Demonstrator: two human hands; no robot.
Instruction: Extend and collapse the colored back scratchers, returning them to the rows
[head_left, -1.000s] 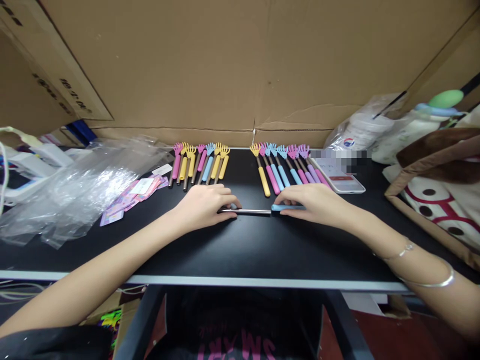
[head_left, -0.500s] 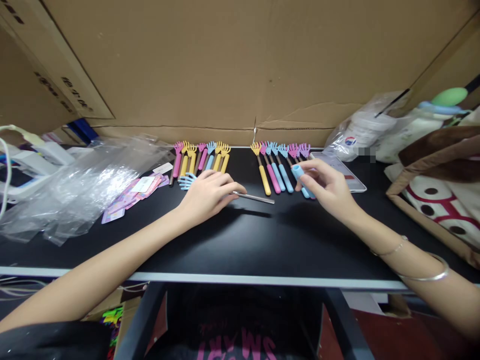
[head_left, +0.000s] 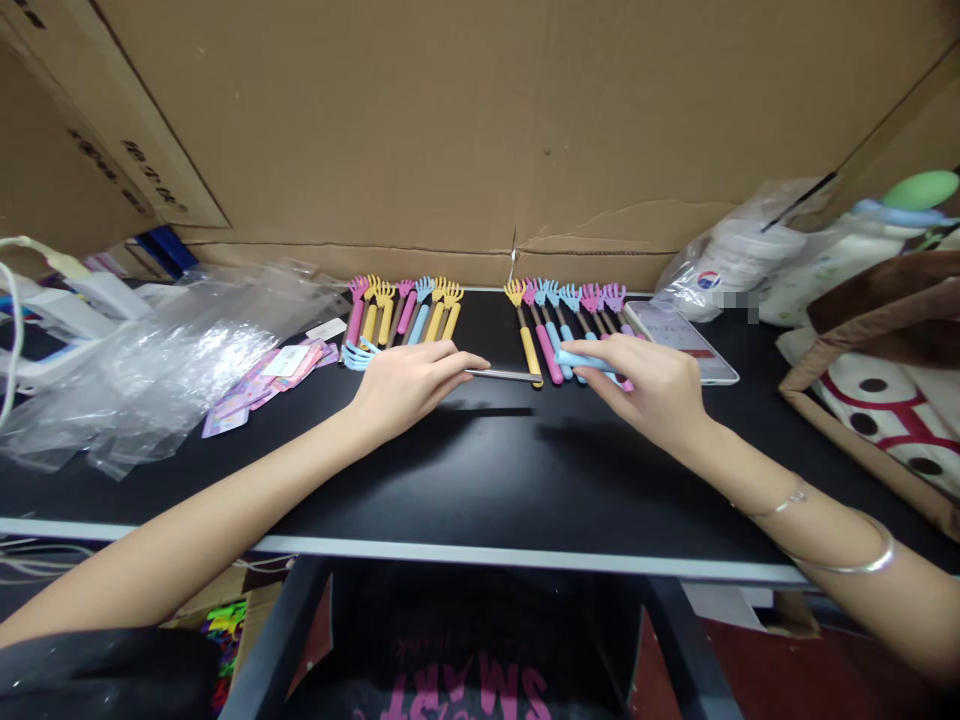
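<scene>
My left hand [head_left: 409, 380] grips a back scratcher by its metal rod [head_left: 502, 375]; its light-blue claw head [head_left: 358, 354] sticks out past my hand to the left. My right hand [head_left: 645, 385] holds a loose light-blue handle sleeve [head_left: 581, 360] a little to the right of the rod's bare tip. Two rows of finished scratchers lie at the back of the black table [head_left: 487, 470]: a left group [head_left: 401, 315] and a right group [head_left: 562, 325], with pink, yellow and blue handles.
Crumpled clear plastic bags [head_left: 150, 360] and pink cards [head_left: 262, 385] lie at the left. A phone [head_left: 686, 340] lies beside the right group. A bag [head_left: 877, 370] and wrapped items stand at the right. Cardboard [head_left: 487, 130] walls off the back.
The blue sleeve came off the rod; my right hand lifted it away, then brought it back level with the rod's tip. My left hand shifted toward the back with the rod.
</scene>
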